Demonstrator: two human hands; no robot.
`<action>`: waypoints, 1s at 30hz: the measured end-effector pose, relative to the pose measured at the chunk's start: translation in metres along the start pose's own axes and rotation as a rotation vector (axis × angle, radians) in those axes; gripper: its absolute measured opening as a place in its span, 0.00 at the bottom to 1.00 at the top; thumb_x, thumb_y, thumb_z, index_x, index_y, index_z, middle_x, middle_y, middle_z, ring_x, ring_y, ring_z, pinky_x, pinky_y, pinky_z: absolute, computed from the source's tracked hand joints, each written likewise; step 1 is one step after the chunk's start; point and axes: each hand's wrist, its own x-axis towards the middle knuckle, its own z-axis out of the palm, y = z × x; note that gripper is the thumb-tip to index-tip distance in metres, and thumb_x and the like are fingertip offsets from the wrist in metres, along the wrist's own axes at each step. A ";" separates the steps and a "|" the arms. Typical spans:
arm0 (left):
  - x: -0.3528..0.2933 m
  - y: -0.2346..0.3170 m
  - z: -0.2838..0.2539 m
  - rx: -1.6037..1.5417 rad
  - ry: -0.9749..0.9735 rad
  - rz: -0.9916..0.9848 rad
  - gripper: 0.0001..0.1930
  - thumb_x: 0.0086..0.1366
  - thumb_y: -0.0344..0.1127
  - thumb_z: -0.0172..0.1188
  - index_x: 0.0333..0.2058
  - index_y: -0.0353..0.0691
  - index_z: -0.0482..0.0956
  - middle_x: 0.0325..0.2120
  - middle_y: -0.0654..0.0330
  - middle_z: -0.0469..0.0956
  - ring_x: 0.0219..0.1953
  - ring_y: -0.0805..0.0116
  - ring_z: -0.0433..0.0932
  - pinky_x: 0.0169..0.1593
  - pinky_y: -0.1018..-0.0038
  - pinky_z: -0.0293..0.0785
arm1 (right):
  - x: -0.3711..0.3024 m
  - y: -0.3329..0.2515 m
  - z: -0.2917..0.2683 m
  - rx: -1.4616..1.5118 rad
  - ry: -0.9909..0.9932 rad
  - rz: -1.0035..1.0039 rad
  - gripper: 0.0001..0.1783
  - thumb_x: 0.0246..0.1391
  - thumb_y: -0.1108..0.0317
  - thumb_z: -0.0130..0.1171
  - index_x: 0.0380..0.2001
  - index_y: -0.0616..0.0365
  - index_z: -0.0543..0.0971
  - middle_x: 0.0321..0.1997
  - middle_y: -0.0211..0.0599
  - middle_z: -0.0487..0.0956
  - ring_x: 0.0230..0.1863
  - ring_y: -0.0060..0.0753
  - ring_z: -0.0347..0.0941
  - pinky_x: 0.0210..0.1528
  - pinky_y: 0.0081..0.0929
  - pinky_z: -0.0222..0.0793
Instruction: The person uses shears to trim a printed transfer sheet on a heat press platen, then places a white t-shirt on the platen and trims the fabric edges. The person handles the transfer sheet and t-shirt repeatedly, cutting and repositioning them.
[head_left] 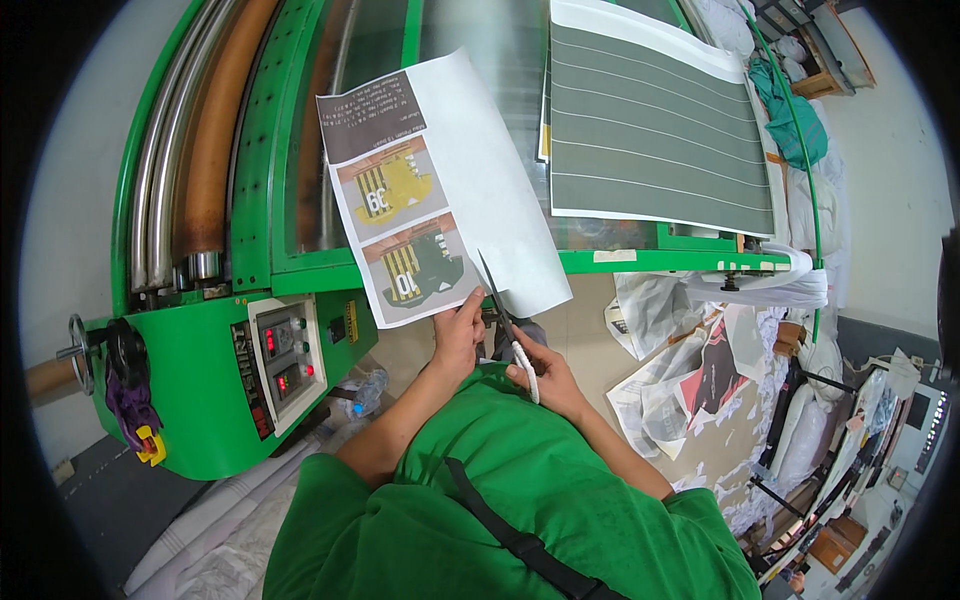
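Observation:
A large printed paper sheet (495, 175) rests on the green machine and overhangs its front edge. Its left part carries a dark text block and two jersey pictures, one yellow and one dark green; the right part is plain white. My left hand (459, 332) pinches the sheet's near edge below the green jersey picture. In my right hand (548, 376) is a pair of scissors (497, 293) with white-wrapped handles. Their dark blades point away from me, at the sheet between the pictures and the white part, close to my left fingers.
Dark grey sheets (655, 130) with white lines lie on the machine bed at right. Rollers (215, 140) and a control panel (287, 350) with red displays are at left. Paper scraps (720, 370) litter the floor at right; a plastic bottle (370, 392) lies below the panel.

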 end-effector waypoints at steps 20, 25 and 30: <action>-0.014 0.003 0.000 0.063 -0.039 -0.015 0.07 0.72 0.35 0.66 0.40 0.42 0.76 0.18 0.72 0.66 0.14 0.82 0.56 0.18 0.77 0.51 | 0.013 -0.006 0.011 -0.018 0.079 -0.008 0.43 0.60 0.67 0.75 0.75 0.55 0.67 0.35 0.22 0.76 0.27 0.14 0.69 0.28 0.20 0.67; -0.020 0.006 -0.004 0.074 -0.074 -0.051 0.09 0.74 0.37 0.65 0.39 0.42 0.75 0.20 0.71 0.66 0.14 0.81 0.58 0.20 0.77 0.52 | 0.022 -0.020 0.013 -0.003 0.054 0.025 0.45 0.60 0.61 0.75 0.76 0.59 0.65 0.40 0.30 0.81 0.29 0.16 0.72 0.28 0.21 0.69; -0.025 0.003 -0.008 0.102 -0.096 -0.031 0.08 0.73 0.37 0.66 0.41 0.42 0.77 0.23 0.72 0.68 0.17 0.84 0.60 0.20 0.79 0.53 | 0.031 -0.026 0.015 -0.007 0.055 -0.009 0.46 0.62 0.60 0.74 0.76 0.64 0.63 0.41 0.33 0.82 0.28 0.16 0.72 0.26 0.21 0.68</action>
